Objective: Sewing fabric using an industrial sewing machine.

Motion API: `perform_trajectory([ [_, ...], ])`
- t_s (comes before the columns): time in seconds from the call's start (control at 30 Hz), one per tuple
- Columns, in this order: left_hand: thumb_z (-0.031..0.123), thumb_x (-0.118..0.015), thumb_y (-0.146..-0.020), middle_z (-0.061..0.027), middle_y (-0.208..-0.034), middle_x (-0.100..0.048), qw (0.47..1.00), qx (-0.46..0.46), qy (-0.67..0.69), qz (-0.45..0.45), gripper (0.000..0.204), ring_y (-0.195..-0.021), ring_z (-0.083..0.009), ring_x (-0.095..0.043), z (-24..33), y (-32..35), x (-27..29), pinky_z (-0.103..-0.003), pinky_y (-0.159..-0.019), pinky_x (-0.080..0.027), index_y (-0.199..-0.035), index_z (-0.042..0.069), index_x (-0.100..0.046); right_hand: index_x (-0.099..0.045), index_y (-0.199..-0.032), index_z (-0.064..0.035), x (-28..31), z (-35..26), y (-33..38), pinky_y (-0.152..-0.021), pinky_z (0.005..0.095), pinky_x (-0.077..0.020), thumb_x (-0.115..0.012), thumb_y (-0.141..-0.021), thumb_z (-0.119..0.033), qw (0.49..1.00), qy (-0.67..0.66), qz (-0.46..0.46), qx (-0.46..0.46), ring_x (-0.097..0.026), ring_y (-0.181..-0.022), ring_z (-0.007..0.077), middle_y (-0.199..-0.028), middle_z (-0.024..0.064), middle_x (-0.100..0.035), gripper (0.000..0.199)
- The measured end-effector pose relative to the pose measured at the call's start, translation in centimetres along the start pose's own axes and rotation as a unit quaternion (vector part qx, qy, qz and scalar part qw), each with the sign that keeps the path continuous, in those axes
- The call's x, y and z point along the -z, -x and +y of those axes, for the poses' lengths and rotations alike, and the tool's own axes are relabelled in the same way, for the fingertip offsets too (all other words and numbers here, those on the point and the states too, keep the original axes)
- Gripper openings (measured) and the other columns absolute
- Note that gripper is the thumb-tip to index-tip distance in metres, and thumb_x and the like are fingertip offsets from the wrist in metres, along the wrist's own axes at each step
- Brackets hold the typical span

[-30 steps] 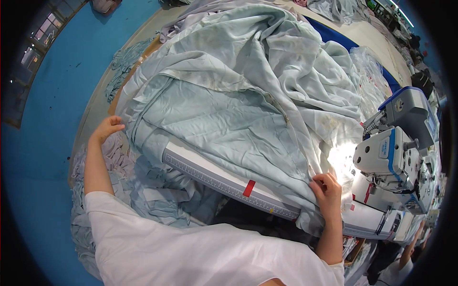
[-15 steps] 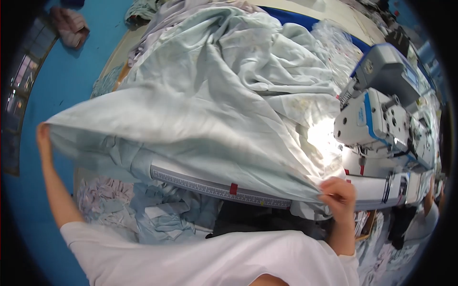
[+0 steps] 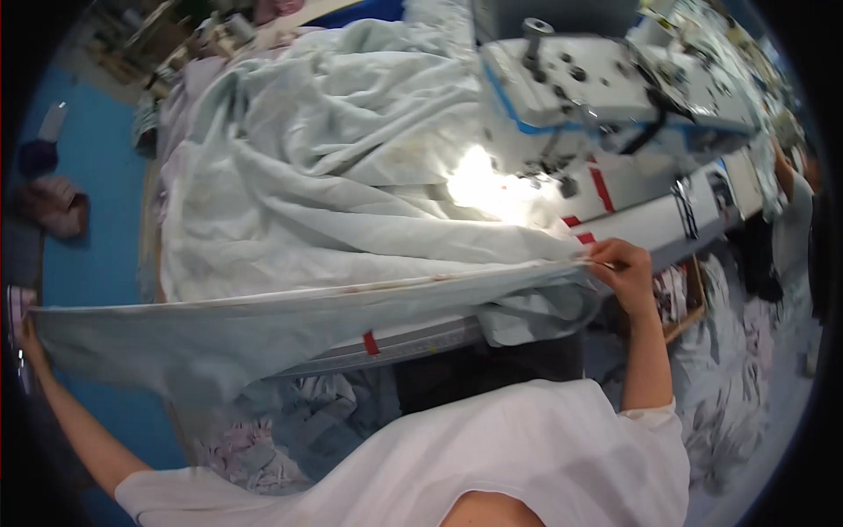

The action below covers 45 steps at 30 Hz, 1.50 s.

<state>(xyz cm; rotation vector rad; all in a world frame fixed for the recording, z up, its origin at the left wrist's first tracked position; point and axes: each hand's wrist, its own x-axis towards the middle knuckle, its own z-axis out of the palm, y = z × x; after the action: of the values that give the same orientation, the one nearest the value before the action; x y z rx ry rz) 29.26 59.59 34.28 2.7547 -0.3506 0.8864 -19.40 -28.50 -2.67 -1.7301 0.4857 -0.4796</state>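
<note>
A large pale grey-green cloth [image 3: 334, 184] lies in soft folds over the table, its near edge drawn into a long straight line. Out at the far left, my left hand [image 3: 33, 347] is closed on one end of that edge, with the arm fully stretched. My right hand [image 3: 625, 270] pinches the other end between thumb and fingers, just in front of the sewing machine [image 3: 580, 79]. Between the hands the edge is taut, and a strip of cloth hangs down over the table's front. The machine's lamp glares brightly on the cloth beside the needle area.
A ruler strip [image 3: 404, 338] with a red tape mark [image 3: 371, 342] runs along the table's front edge. Crumpled fabric pieces [image 3: 255, 452] lie below it. A pinkish bundle [image 3: 57, 206] rests on the blue floor [image 3: 101, 263] at left. Another person's arm [image 3: 784, 171] shows at the far right.
The cloth's edge has gone from a billowing, slack sweep to a taut line. My left hand has moved farther out and down; the view has turned toward the sewing machine.
</note>
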Motion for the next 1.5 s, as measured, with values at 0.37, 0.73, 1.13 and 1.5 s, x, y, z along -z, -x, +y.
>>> perform_trajectory([
  [0.37, 0.010, -0.064, -0.082, 0.0018, -0.076, -0.061, 0.980, 0.125, 0.114, -0.106, 0.010, -0.073, -0.0054, -0.055, 15.3, 9.3, -5.0, -0.020, -0.065, -0.042, -0.087, 0.001, -0.064, -0.055, -0.069, -0.0020, 5.2, 7.2, -0.2, -0.059, 0.0210, -0.0361, -0.065, -0.078, -0.002, 0.997, 0.069, 0.020, 0.018, -0.047, -0.066, 0.0071, -0.081, 0.0029, -0.057, 0.014],
  [0.73, 0.011, -0.062, -0.084, 0.0016, -0.080, -0.059, 0.993, 0.055, 0.096, -0.049, 0.012, -0.076, -0.0069, -0.054, 10.0, 8.7, -9.0, -0.021, -0.069, -0.043, -0.092, 0.002, -0.063, -0.055, -0.071, -0.0006, 4.8, 4.9, -0.7, -0.063, 0.0232, -0.0417, -0.071, -0.074, -0.006, 0.987, 0.156, 0.020, 0.046, -0.050, -0.068, 0.0097, -0.080, 0.0044, -0.057, 0.017],
  [1.13, 0.020, -0.062, -0.089, 0.0022, -0.083, -0.061, 0.986, 0.118, 0.108, -0.042, 0.018, -0.077, -0.0050, -0.054, 1.3, 10.6, -6.7, -0.019, -0.069, -0.041, -0.096, 0.003, -0.063, -0.057, -0.076, -0.0012, 1.3, 1.5, -0.4, -0.065, 0.0216, -0.0424, -0.063, -0.070, 0.012, 0.997, 0.072, 0.033, -0.013, -0.052, -0.072, 0.0094, -0.078, 0.0021, -0.057, 0.015],
  [1.5, 0.017, -0.057, -0.089, -0.0119, -0.120, -0.059, 0.981, -0.068, -0.125, 0.129, 0.036, -0.112, -0.0227, -0.055, 12.1, 7.7, -18.6, -0.032, -0.097, -0.041, -0.123, 0.007, -0.055, -0.058, -0.081, -0.0016, -5.5, -3.6, -0.9, -0.057, 0.0274, -0.0441, -0.065, -0.074, 0.004, 0.959, 0.246, -0.019, 0.141, -0.055, -0.061, 0.0150, -0.070, 0.0076, -0.057, 0.011],
])
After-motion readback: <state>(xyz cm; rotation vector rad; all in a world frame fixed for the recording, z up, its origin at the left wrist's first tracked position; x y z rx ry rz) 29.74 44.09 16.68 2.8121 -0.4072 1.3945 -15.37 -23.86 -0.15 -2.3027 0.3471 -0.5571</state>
